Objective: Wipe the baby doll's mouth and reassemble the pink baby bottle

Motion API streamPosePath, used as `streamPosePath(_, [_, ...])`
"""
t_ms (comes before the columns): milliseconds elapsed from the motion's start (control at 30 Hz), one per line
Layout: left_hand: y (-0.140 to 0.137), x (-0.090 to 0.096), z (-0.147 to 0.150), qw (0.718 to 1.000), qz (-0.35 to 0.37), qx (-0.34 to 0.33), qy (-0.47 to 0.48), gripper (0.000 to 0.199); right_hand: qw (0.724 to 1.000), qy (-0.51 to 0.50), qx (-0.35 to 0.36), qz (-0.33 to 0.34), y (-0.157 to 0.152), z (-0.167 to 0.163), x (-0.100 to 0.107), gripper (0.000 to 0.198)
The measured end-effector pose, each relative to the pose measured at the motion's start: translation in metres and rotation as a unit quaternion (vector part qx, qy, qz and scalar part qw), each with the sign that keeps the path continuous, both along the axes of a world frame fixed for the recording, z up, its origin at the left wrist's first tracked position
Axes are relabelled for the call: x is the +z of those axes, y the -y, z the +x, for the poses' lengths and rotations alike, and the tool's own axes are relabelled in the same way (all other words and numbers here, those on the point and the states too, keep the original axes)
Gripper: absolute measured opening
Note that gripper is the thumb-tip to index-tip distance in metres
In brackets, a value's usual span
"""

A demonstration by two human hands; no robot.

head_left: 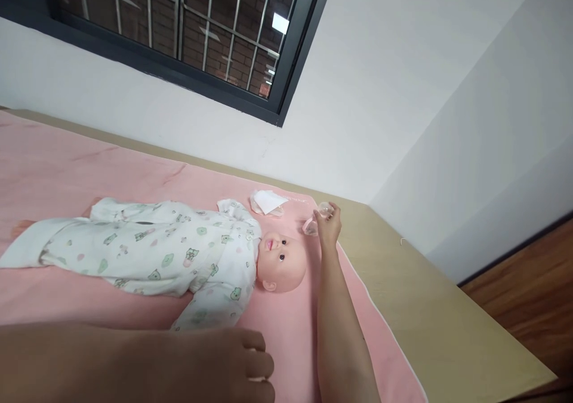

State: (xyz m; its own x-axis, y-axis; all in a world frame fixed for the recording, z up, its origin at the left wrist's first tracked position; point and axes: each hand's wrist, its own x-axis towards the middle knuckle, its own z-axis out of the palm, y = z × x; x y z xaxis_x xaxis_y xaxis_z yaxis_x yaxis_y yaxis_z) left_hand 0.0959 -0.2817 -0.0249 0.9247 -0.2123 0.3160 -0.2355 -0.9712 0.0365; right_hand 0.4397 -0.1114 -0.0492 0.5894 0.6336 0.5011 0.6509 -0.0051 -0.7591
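Note:
A baby doll in a white patterned sleepsuit lies on its back on a pink mat, its head to the right. Beyond the head, my right hand pinches a small clear plastic cup-like piece between thumb and fingers. Just left of that hand, another clear plastic piece rests on the mat; its exact kind is unclear. Close to the camera, my left hand is over the mat beside the doll's sleeve, fingers curled and apart from the doll's head. Its palm side is hidden.
Near the doll's shoulder lies a clear packet with a white paper on top. The mat covers a wooden tabletop, bare along its right side. A white wall and a dark-framed barred window stand behind.

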Motion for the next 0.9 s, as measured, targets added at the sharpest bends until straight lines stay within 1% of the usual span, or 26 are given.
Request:
streamPosePath(67, [-0.006, 0.013, -0.004, 0.999, 0.049, 0.021, 0.000, 0.017, 1.000, -0.018, 0.004, 0.017, 0.002, -0.002, 0.003, 0.060])
streamPosePath(133, [-0.013, 0.025, -0.006, 0.996, 0.076, 0.054, 0.009, 0.023, 0.998, -0.045, 0.021, 0.045, 0.003, -0.004, 0.007, 0.061])
streamPosePath(233, [-0.027, 0.036, -0.007, 0.991, 0.071, 0.106, 0.050, 0.028, 0.992, -0.084, 0.050, 0.083, 0.006, -0.009, 0.018, 0.064])
streamPosePath(333, [-0.047, 0.042, -0.007, 0.982, 0.023, 0.152, 0.110, 0.019, 0.985, -0.099, 0.084, 0.111, 0.008, -0.016, 0.035, 0.065])
streamPosePath(433, [-0.066, 0.047, -0.012, 0.963, -0.028, 0.213, 0.164, 0.014, 0.973, -0.106, 0.139, 0.149, 0.013, -0.028, 0.058, 0.065])
streamPosePath(533, [-0.080, 0.055, -0.018, 0.925, -0.092, 0.302, 0.209, 0.019, 0.952, -0.114, 0.214, 0.185, 0.025, -0.049, 0.082, 0.066])
streamPosePath(633, [-0.089, 0.064, -0.025, 0.875, -0.172, 0.372, 0.259, 0.023, 0.934, -0.109, 0.290, 0.179, 0.043, -0.078, 0.102, 0.066])
streamPosePath(700, [-0.093, 0.068, -0.028, 0.850, -0.213, 0.389, 0.285, 0.028, 0.920, -0.097, 0.341, 0.166, 0.056, -0.098, 0.111, 0.070])
streamPosePath(733, [-0.094, 0.070, -0.030, 0.842, -0.229, 0.390, 0.293, 0.033, 0.912, -0.090, 0.368, 0.155, 0.063, -0.109, 0.114, 0.073])
streamPosePath(833, [-0.096, 0.072, -0.034, 0.833, -0.268, 0.380, 0.300, 0.054, 0.888, -0.072, 0.438, 0.121, 0.080, -0.137, 0.119, 0.082])
streamPosePath(900, [-0.095, 0.072, -0.035, 0.829, -0.298, 0.374, 0.289, 0.066, 0.874, -0.070, 0.471, 0.100, 0.090, -0.153, 0.120, 0.084])
